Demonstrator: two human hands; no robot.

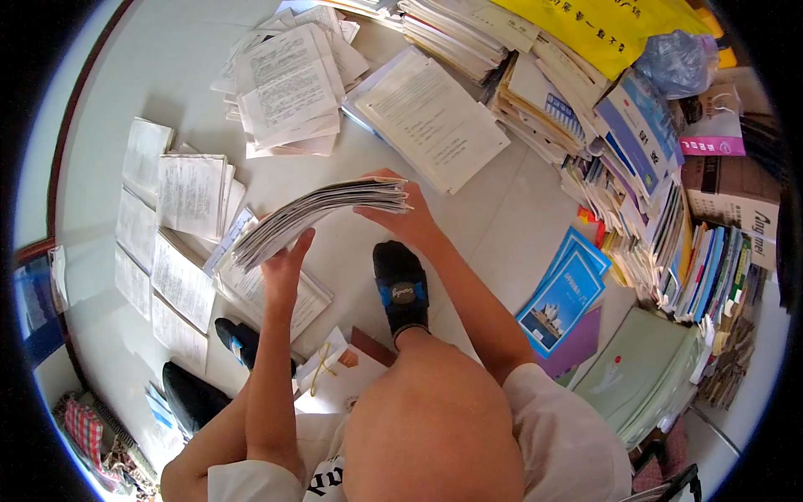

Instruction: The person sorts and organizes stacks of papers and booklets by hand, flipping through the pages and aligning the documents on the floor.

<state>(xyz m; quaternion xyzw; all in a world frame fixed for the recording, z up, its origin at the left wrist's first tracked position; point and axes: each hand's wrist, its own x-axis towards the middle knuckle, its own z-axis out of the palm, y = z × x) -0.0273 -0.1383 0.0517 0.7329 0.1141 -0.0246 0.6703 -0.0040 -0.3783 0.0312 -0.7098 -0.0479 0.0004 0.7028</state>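
A thick, bowed stack of papers (322, 216) is held up between my two hands, its edges turned toward me. My left hand (287, 258) grips the stack's lower left part, thumb along the near edge. At the right end, my right hand (406, 213) is wrapped round it, with some fingers behind the papers. Under and beside my left hand, printed sheets (301, 305) lie on the floor. Beyond the held stack are a pile of printed pages (288, 84) and another paper stack (431, 121).
Sheets (138, 222) lie in rows at left. Books and papers (669, 243) are heaped along the right, near blue booklets (560, 301) and a green folder (627, 368). A yellow bag (594, 33) lies at the top right. My slippered foot (401, 284) is below the stack.
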